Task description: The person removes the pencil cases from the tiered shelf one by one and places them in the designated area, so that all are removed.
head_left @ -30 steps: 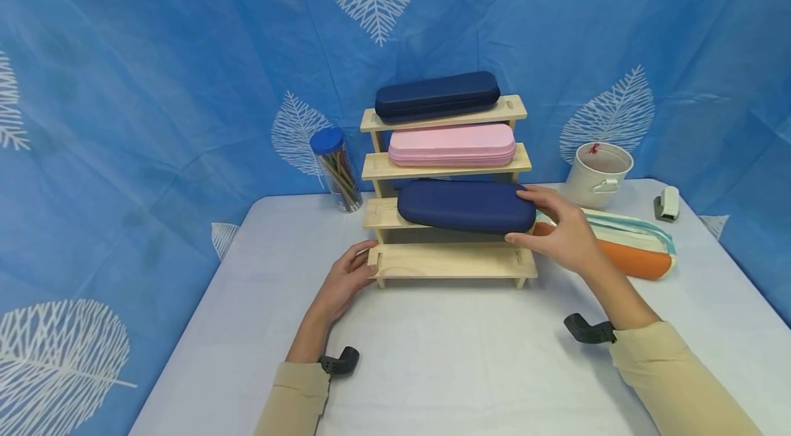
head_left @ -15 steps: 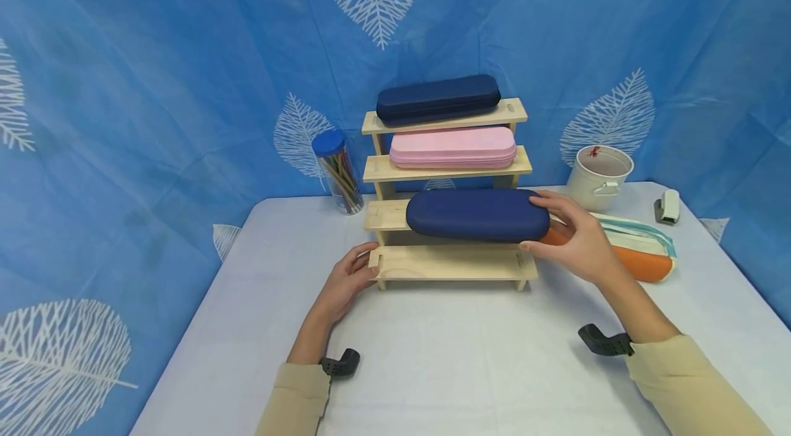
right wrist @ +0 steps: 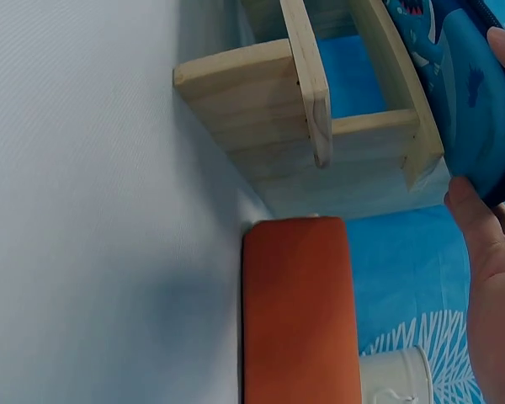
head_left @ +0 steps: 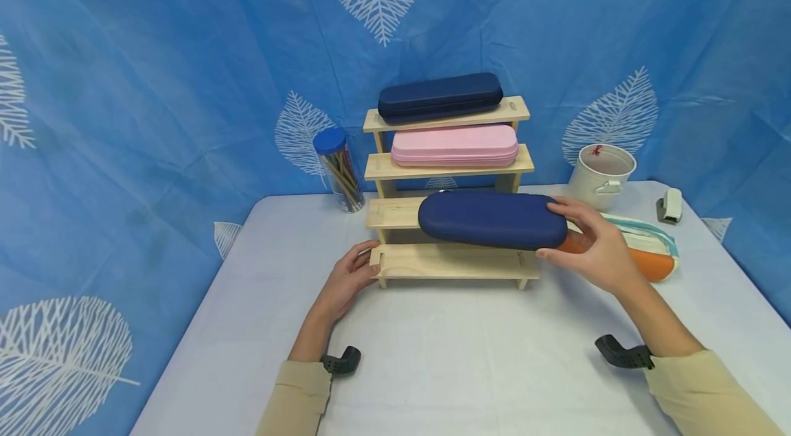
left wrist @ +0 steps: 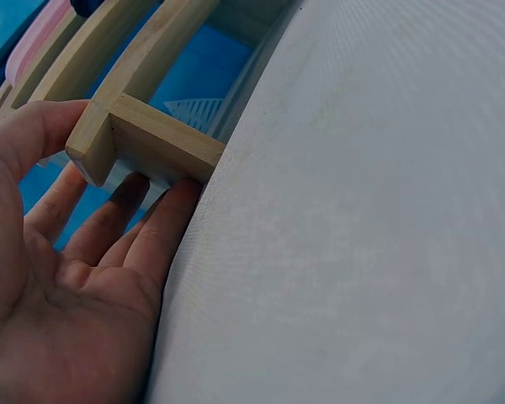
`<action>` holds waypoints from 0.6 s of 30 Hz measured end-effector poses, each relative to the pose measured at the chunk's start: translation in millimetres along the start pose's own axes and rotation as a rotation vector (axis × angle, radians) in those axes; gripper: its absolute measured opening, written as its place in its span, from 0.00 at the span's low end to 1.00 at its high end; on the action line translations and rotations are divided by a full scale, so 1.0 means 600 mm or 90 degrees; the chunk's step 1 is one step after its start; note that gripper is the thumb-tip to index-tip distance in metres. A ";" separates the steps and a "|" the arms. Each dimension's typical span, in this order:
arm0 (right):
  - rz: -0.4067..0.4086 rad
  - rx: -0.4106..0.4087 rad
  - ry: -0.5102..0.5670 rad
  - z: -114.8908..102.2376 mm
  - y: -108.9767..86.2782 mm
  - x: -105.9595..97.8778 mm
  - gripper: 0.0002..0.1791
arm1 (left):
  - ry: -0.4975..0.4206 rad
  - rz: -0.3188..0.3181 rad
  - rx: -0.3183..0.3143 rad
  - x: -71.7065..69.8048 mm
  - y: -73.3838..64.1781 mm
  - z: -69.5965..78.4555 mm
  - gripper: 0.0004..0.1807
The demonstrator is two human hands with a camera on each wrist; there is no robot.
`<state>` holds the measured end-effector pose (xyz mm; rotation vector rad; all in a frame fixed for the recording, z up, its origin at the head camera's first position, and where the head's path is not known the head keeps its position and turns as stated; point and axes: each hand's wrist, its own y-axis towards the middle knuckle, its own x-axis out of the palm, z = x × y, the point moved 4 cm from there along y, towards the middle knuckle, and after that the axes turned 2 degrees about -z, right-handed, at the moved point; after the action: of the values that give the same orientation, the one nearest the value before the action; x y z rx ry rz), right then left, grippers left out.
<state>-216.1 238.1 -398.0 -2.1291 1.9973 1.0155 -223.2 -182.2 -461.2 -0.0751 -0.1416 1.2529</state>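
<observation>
A four-step wooden shelf rack stands on the table. My left hand holds the left end of its lowest step; in the left wrist view the thumb lies at the step's edge and the fingers reach to the side panel. My right hand pinches the right end of a navy pencil case, thumb below and fingers above. The case hangs in front of the second-lowest step, tilted a little down at the right. From the right wrist, a printed lighter-blue face of this pencil case shows.
A pink pencil case and a dark navy case lie on the two upper steps. An orange and cream pouch lies right of the rack, near a white pot and a stapler. A blue-lidded tube of sticks stands left.
My right hand has drawn the navy pencil case rightward and toward me, off the second-lowest step. My left hand has stayed at the rack's lowest step.
</observation>
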 end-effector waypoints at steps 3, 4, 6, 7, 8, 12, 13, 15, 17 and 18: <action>0.001 0.003 -0.005 0.000 -0.005 -0.004 0.41 | 0.004 0.001 0.002 0.000 -0.001 0.000 0.29; 0.000 0.003 -0.004 0.000 -0.007 -0.006 0.41 | 0.006 0.002 0.001 0.000 -0.002 0.001 0.29; 0.000 0.006 -0.008 0.000 -0.011 -0.008 0.41 | 0.009 0.003 0.000 0.000 -0.004 0.000 0.29; 0.000 0.006 -0.011 0.000 -0.013 -0.009 0.41 | 0.009 0.004 -0.001 0.000 -0.005 -0.001 0.29; 0.000 0.006 -0.013 0.000 -0.015 -0.010 0.41 | 0.008 0.006 -0.002 0.000 -0.006 -0.002 0.29; 0.005 0.006 -0.017 -0.003 -0.021 -0.016 0.41 | 0.006 0.007 -0.004 -0.001 -0.007 -0.003 0.29; 0.007 0.005 -0.016 -0.004 -0.022 -0.018 0.41 | 0.008 0.008 -0.002 -0.001 -0.006 -0.003 0.29; 0.011 0.003 -0.011 -0.005 -0.025 -0.022 0.42 | 0.011 0.007 -0.002 -0.003 0.000 -0.007 0.29; 0.016 0.001 -0.011 -0.005 -0.028 -0.027 0.42 | 0.011 0.009 -0.001 -0.007 0.006 -0.015 0.29; 0.018 0.003 -0.013 -0.004 -0.029 -0.029 0.42 | 0.012 0.011 0.000 -0.009 0.010 -0.020 0.29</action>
<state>-198.6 255.0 -394.6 -2.0857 2.0238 1.0313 -228.7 -185.2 -474.0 -0.0880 -0.1252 1.2691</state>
